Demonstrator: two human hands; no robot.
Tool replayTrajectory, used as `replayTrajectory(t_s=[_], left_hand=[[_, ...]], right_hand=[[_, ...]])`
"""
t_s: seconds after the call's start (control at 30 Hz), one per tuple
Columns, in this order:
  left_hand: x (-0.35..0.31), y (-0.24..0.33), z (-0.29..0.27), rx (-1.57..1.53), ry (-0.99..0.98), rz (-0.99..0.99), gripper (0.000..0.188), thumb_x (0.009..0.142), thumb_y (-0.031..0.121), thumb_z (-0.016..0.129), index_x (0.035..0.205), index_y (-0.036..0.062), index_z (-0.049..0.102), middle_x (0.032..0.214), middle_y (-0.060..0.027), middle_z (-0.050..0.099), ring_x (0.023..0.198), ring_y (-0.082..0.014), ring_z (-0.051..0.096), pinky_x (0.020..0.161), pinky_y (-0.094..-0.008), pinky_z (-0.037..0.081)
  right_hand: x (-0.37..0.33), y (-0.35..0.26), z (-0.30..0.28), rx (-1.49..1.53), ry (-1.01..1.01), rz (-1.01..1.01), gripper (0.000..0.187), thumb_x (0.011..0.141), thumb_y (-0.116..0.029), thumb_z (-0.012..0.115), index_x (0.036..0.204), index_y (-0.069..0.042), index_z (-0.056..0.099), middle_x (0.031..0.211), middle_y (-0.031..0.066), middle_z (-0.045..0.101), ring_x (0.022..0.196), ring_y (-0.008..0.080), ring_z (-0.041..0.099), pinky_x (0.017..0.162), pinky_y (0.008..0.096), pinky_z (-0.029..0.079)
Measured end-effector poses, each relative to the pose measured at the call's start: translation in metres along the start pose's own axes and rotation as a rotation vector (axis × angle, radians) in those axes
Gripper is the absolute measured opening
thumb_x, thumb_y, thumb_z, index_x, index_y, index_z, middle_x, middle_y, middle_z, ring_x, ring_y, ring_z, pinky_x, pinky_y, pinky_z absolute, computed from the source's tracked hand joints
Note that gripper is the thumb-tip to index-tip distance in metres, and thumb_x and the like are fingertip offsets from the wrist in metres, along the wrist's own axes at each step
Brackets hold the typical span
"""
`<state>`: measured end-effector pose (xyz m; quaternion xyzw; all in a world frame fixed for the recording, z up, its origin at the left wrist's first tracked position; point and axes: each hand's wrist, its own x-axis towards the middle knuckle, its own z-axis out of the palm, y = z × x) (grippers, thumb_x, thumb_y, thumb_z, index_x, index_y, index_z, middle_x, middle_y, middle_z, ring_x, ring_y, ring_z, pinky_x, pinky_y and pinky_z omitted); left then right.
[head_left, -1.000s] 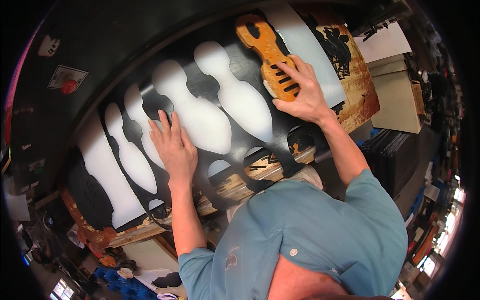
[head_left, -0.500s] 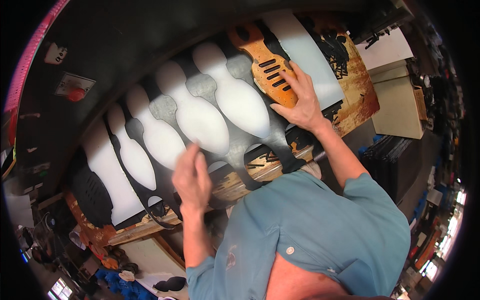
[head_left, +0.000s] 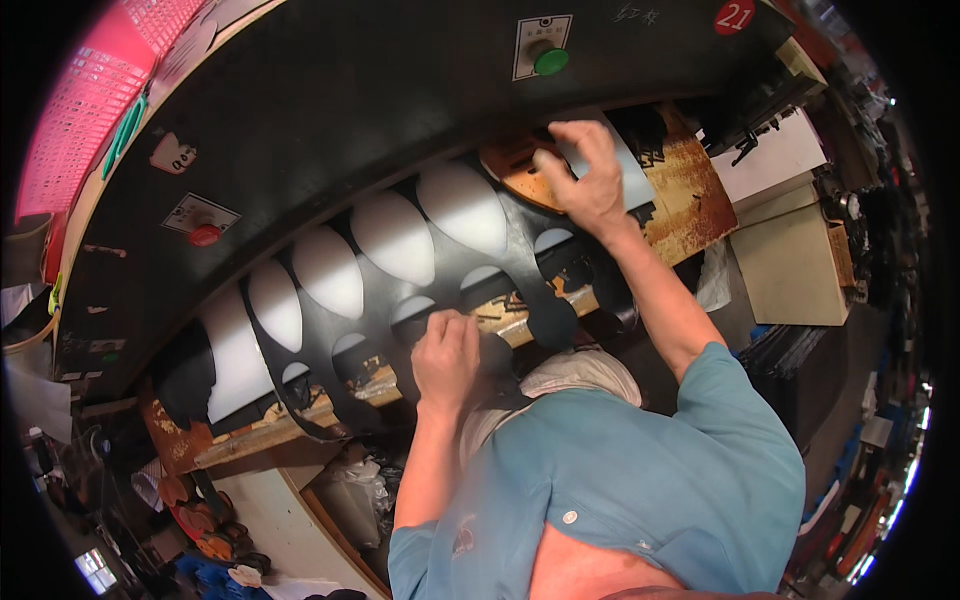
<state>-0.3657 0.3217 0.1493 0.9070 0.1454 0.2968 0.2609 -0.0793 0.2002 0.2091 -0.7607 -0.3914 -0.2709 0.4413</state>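
Note:
A black sheet [head_left: 385,275] with sole-shaped holes lies over a white board [head_left: 232,365], and its front edge hangs over the table edge in loops. White board shows through the holes. My left hand [head_left: 447,365] is closed in a fist at the sheet's hanging front edge; what its fingers hold, if anything, is hidden. My right hand [head_left: 592,185] is raised with thumb and fingers apart, holding nothing. Just beside it is an orange sole-shaped cutting die [head_left: 520,180] with slots, resting at the sheet's right end, partly hidden under the dark machine beam.
The wide dark beam [head_left: 370,115] spans the far side, bearing a green button [head_left: 550,61] and a red button [head_left: 205,235]. A worn brown tabletop [head_left: 695,195] shows at right, by a pale cabinet [head_left: 790,265]. A pink basket [head_left: 95,110] stands far left.
My right hand has lifted off the orange die, its fingers now spread. My left hand has moved right and nearer to me, closing into a fist. The view has shifted, showing more of the beam.

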Motion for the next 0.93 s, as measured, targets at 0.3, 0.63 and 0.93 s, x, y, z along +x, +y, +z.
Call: replayTrajectory(t_s=[0.3, 0.63, 0.93], left_hand=[[-0.005, 0.000, 0.002, 0.028, 0.104, -0.005, 0.013, 0.099, 0.013, 0.074, 0.093, 0.0022, 0.070, 0.099, -0.0135, 0.070, 0.078, -0.0390, 0.071, 0.067, -0.0461, 0.057], [-0.007, 0.003, 0.009, 0.027, 0.113, -0.035, 0.018, 0.098, 0.016, 0.077, 0.089, 0.0025, 0.069, 0.092, -0.0102, 0.068, 0.069, -0.0288, 0.068, 0.064, -0.0408, 0.055], [-0.015, 0.008, 0.014, 0.117, 0.076, -0.120, 0.016, 0.098, 0.022, 0.077, 0.100, 0.0069, 0.072, 0.108, -0.0104, 0.069, 0.087, -0.0305, 0.073, 0.078, -0.0443, 0.057]], right_hand=[[-0.013, -0.011, -0.054, 0.267, -0.088, 0.098, 0.012, 0.096, -0.012, 0.073, 0.092, -0.002, 0.071, 0.082, 0.0111, 0.067, 0.068, 0.0238, 0.064, 0.065, 0.0356, 0.051], [-0.142, 0.007, -0.070, -0.049, -0.115, 0.027, 0.006, 0.084, -0.004, 0.077, 0.085, -0.006, 0.071, 0.074, 0.0051, 0.060, 0.075, 0.0261, 0.057, 0.071, 0.0397, 0.048], [-0.139, 0.012, -0.068, -0.031, -0.136, 0.030, 0.006, 0.089, -0.004, 0.077, 0.092, -0.007, 0.072, 0.080, 0.0056, 0.063, 0.077, 0.0253, 0.059, 0.071, 0.0381, 0.048]])
